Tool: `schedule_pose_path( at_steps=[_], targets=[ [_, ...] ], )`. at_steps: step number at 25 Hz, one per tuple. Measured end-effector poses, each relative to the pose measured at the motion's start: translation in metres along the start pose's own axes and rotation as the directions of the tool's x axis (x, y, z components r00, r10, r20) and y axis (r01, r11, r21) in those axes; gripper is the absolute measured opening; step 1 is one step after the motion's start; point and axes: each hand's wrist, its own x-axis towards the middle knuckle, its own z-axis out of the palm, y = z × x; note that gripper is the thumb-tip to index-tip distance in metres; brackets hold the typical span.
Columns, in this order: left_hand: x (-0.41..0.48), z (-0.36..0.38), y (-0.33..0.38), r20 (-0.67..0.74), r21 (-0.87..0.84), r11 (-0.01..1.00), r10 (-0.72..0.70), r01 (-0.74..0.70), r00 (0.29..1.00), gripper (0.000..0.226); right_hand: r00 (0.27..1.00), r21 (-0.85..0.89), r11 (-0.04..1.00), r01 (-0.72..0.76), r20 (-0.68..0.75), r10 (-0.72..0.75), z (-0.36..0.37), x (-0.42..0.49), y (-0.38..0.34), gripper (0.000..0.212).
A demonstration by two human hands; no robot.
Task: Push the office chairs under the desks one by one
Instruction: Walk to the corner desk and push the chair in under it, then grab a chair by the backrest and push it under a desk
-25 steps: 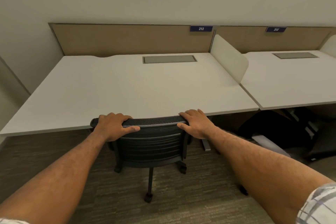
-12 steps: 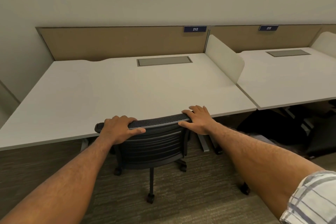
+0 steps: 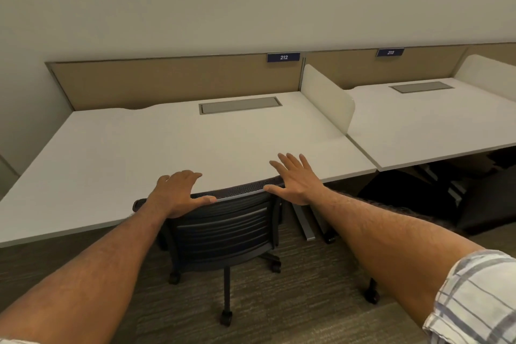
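**Both hands at the top of a chair pushed up to desk 212**

Pale wall point(image 3: 195, 8) fills the upper part of the head view, and under it stand two white desks side by side. Behind them runs a tan back panel point(image 3: 167, 81) with small blue labels, 212 point(image 3: 283, 57) and 213 point(image 3: 390, 52). A white divider point(image 3: 326, 100) stands upright between the left desk point(image 3: 167, 153) and the right desk point(image 3: 418, 126). The left desk has a grey hatch point(image 3: 240, 105) set in its top, near the back.

The black office chair point(image 3: 223, 229) stands on the grey-brown carpet point(image 3: 293, 301) in front of the left desk. The top rim of its backrest meets the front edge of the desk, and its seat is hidden under the desk. One caster point(image 3: 226, 317) points toward the person.

The left hand point(image 3: 176, 195) is at the left part of the rim. Its fingers are loosely arched and spread, not closed round anything, and the thumb lies along the rim. The right hand point(image 3: 296, 181) is at the right corner of the backrest. Its fingers are straight and wide apart over the desk edge, and its thumb touches the rim. A checked sleeve point(image 3: 474, 299) covers the upper right arm.
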Motion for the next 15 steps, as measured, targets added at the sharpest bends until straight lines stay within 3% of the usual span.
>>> schedule_pose_path(
  at_steps=[6,10,15],
  targets=[
    [0.03,-0.078,0.043,-0.297,0.143,0.984,0.144,-0.105,0.944,0.124,0.974,-0.102,0.994,-0.031,-0.226,0.007,-0.09,-0.02,0.046,0.118],
    [0.049,-0.134,0.095,-0.475,0.236,0.96,0.251,-0.152,0.844,0.115,0.928,-0.154,0.982,-0.111,-0.369,0.047,-0.135,-0.05,0.09,0.106],
    [0.062,-0.167,0.196,-0.565,0.277,0.938,0.336,-0.21,0.754,0.113,0.889,-0.165,0.96,-0.226,-0.437,0.134,-0.161,-0.112,0.174,0.104]
  ],
)
